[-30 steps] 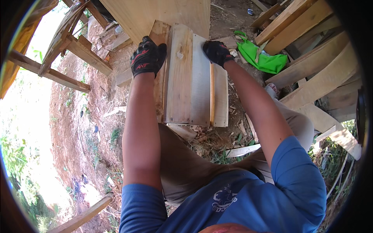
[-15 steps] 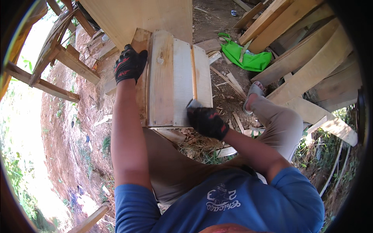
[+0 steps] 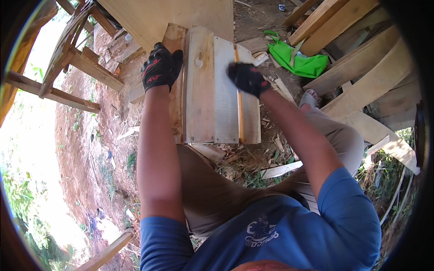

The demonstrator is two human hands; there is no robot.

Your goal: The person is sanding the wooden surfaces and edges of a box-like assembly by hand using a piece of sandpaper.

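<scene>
Between my knees lies a nailed wooden panel [image 3: 201, 90] of pale boards side by side, with nail heads along its near edge and a brown plank [image 3: 175, 34] down its left side. My left hand [image 3: 162, 67], in a black glove with red marks, is closed over that plank near its far end. My right hand [image 3: 247, 79], gloved alike, is over the right-hand boards at an orange-brown seam [image 3: 240, 117]. Its fingers are curled and slightly blurred. What they hold is hidden now; a flat grey piece showed at them earlier.
A broad plywood sheet [image 3: 181, 13] stands beyond the panel. A bright green bag [image 3: 298, 58] lies on the ground at the far right, beside leaning planks [image 3: 375, 67]. Wooden frames [image 3: 86, 67] stand at the left. Offcuts and shavings litter the ground around my sandalled foot [image 3: 311, 98].
My right hand has moved from the panel's near right part up toward its far end. The left hand keeps its hold on the plank. The whole view has shifted slightly.
</scene>
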